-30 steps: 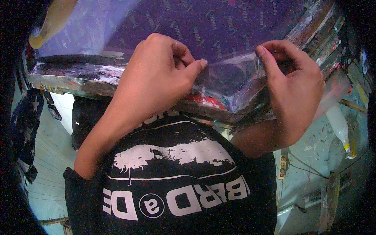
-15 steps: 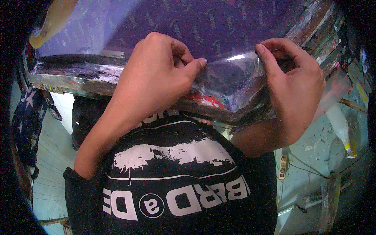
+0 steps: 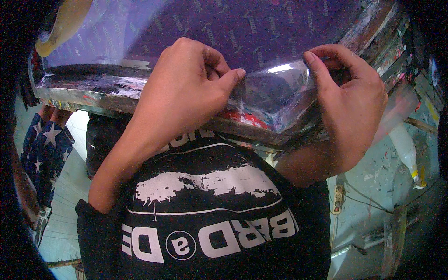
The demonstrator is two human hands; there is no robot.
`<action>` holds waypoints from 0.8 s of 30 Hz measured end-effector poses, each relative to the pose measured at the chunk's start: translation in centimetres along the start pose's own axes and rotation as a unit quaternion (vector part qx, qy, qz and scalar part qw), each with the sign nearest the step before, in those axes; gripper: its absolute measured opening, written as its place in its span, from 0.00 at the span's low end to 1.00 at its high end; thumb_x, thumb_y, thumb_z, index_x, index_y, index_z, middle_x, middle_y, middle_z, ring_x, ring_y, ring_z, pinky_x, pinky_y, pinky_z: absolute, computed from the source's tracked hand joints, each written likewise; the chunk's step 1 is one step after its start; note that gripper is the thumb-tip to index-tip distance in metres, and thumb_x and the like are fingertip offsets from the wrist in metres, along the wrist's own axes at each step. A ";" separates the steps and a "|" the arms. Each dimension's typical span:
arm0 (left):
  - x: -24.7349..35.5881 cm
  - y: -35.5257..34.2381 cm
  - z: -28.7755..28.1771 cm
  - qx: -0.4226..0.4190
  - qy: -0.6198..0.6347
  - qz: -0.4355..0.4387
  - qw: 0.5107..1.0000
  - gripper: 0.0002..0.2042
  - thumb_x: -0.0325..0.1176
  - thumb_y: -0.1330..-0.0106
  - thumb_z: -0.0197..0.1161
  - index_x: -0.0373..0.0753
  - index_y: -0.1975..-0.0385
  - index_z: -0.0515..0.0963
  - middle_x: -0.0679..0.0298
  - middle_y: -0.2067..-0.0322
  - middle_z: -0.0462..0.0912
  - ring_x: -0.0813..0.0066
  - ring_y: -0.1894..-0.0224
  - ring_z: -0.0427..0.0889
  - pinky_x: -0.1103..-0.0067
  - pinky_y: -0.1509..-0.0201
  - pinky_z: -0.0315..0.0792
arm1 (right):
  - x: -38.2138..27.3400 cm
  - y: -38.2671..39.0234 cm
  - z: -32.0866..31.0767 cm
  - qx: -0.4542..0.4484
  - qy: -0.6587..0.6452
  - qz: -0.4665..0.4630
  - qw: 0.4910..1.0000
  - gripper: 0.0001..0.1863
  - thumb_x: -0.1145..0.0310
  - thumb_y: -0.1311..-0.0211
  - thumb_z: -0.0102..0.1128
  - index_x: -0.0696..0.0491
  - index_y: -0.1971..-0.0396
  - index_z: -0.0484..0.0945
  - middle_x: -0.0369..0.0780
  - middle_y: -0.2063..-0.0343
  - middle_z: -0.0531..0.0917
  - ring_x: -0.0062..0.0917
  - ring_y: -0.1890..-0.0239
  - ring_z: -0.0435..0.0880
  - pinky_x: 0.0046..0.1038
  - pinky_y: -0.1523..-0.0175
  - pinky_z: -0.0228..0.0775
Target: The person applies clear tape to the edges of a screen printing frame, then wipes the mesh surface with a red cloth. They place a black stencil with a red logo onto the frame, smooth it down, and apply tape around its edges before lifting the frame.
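A paint-stained screen frame (image 3: pixel 116 91) with a purple patterned mesh (image 3: pixel 224 28) lies before me, one corner pointing at my chest. A clear, shiny strip of tape (image 3: pixel 275 86) is stretched over that corner. My left hand (image 3: pixel 184 93) pinches the strip's left end between thumb and forefinger on the frame's near edge. My right hand (image 3: pixel 350 100) pinches the strip's right end, thumb on top and fingers curled behind. The strip is taut between both hands.
A yellowish object (image 3: pixel 63 25) rests at the screen's far left. A star-patterned cloth (image 3: pixel 44 149) hangs at lower left. On the right a paint-spattered pale floor (image 3: pixel 373 172) holds a white bottle (image 3: pixel 406 149) and a power strip (image 3: pixel 337 198).
The clear strip has been pulled a little tighter over the corner, and its bright glint has shifted. Both hands keep nearly the same places.
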State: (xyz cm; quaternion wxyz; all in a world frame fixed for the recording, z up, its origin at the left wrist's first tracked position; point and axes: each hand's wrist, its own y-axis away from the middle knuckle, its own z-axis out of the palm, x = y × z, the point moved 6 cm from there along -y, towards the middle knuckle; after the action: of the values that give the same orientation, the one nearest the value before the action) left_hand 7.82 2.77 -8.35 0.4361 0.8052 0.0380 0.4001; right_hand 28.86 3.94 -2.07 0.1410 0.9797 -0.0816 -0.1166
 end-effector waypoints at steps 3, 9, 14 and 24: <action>0.2 0.0 0.0 -0.004 -0.005 -0.010 1.000 0.16 0.40 0.35 0.71 0.30 0.75 0.84 0.59 0.80 0.85 0.78 0.75 0.80 0.74 0.67 0.74 | 0.0 0.0 0.0 0.006 0.002 -0.005 1.000 0.10 0.64 0.42 0.73 0.53 0.64 0.89 0.39 0.74 0.89 0.20 0.70 0.86 0.23 0.61 0.75; 0.3 0.0 0.1 0.020 -0.039 0.014 0.999 0.16 0.40 0.36 0.71 0.30 0.76 0.84 0.55 0.79 0.85 0.74 0.76 0.82 0.72 0.66 0.75 | -0.2 0.1 0.3 0.015 0.050 -0.011 0.999 0.10 0.62 0.43 0.74 0.51 0.65 0.89 0.40 0.73 0.89 0.26 0.70 0.89 0.27 0.60 0.77; 0.2 -0.2 0.1 0.029 -0.080 0.049 0.995 0.17 0.41 0.37 0.71 0.30 0.77 0.85 0.51 0.79 0.85 0.64 0.77 0.86 0.70 0.67 0.76 | -0.9 -0.2 0.4 0.001 0.059 -0.019 0.998 0.11 0.60 0.44 0.74 0.51 0.66 0.89 0.40 0.73 0.89 0.29 0.69 0.90 0.28 0.59 0.78; 1.5 -0.1 -1.1 0.003 -0.142 0.050 0.989 0.14 0.37 0.41 0.72 0.30 0.77 0.86 0.41 0.76 0.84 0.44 0.69 0.87 0.62 0.58 0.81 | -1.3 -1.2 0.0 -0.041 0.115 -0.033 0.992 0.14 0.57 0.47 0.76 0.51 0.69 0.86 0.40 0.75 0.88 0.33 0.71 0.89 0.33 0.63 0.77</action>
State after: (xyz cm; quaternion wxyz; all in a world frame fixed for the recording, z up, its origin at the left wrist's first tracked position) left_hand 8.11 4.18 -7.14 0.4140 0.8560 -0.0630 0.3032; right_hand 27.76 5.32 -2.12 0.1854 0.9822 -0.0272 -0.0106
